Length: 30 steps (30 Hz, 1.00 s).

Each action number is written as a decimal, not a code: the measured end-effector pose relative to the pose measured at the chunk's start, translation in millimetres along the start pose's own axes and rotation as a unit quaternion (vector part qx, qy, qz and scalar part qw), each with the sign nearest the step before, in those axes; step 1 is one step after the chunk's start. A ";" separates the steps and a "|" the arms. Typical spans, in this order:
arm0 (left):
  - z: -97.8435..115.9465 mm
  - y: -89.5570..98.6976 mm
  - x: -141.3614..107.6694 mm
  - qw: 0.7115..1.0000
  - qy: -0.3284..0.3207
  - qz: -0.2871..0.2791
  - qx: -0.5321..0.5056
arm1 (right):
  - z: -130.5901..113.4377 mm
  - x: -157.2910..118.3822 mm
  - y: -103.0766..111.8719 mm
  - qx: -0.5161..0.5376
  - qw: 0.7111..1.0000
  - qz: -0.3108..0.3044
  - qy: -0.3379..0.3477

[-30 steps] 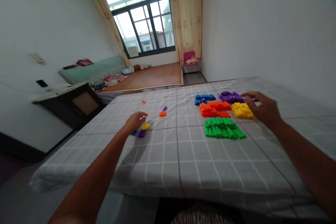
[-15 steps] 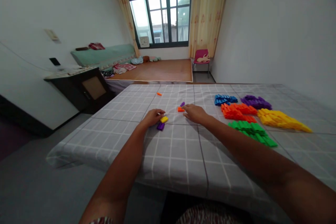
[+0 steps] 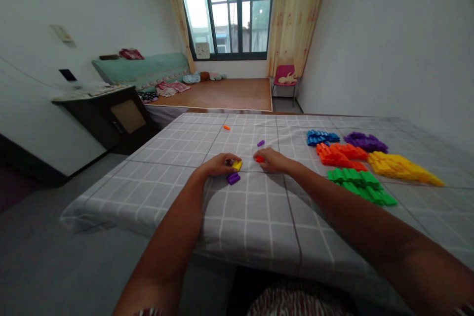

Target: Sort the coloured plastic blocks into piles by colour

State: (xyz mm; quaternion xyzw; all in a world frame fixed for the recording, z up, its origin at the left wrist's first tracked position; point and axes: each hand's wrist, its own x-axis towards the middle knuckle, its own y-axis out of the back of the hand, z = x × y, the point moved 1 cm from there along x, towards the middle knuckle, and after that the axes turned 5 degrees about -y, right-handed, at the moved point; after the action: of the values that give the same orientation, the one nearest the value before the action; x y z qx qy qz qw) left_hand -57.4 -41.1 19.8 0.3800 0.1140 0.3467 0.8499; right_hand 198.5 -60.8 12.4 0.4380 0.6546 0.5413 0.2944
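Note:
My left hand (image 3: pixel 219 164) is at the centre of the table, its fingertips closed on a small yellow plastic block (image 3: pixel 237 166). Just below that lie small purple blocks (image 3: pixel 233 178), side by side or stacked; I cannot tell which. A little to the right, my right hand (image 3: pixel 274 160) pinches a small orange block (image 3: pixel 259 159), partly hidden by the fingers. Beyond this hand a single purple block (image 3: pixel 260 143) rests on the cloth. Farther back lies a lone orange block (image 3: pixel 226 128).
Grey checked cloth (image 3: pixel 148 197) covers the table. On its right side are piles of blue (image 3: pixel 321 137), purple (image 3: pixel 366 142), orange (image 3: pixel 338 153), yellow (image 3: pixel 402 167) and green blocks (image 3: pixel 359 185). Past the table are a low bed (image 3: pixel 229 94) and a pink chair (image 3: pixel 284 75).
My right hand has closed on the orange block and drawn it slightly nearer, away from the purple one. My left fingers have moved onto the yellow block. The view has shifted slightly.

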 end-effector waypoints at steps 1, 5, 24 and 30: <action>-1.8 -1.5 1.9 1.000 0.008 0.015 0.013 | 0.6 -3.9 1.3 0.001 1.000 -0.004 0.004; -3.7 -3.2 6.4 0.994 0.021 0.096 0.055 | -0.9 -17.6 6.3 0.033 0.999 -0.020 0.026; -8.3 1.0 6.6 0.975 0.027 0.213 0.065 | 13.3 -105.9 52.7 0.071 0.994 0.062 0.049; -1.2 16.3 11.2 0.970 0.016 0.215 0.110 | 147.1 -174.5 110.9 0.089 0.975 0.134 -0.155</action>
State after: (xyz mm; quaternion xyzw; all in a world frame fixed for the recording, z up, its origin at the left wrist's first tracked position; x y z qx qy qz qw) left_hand -57.9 -25.2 31.5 0.4814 0.0811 0.5129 0.7061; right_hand 430.5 -146.8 68.7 0.6247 0.5819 0.4410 0.2769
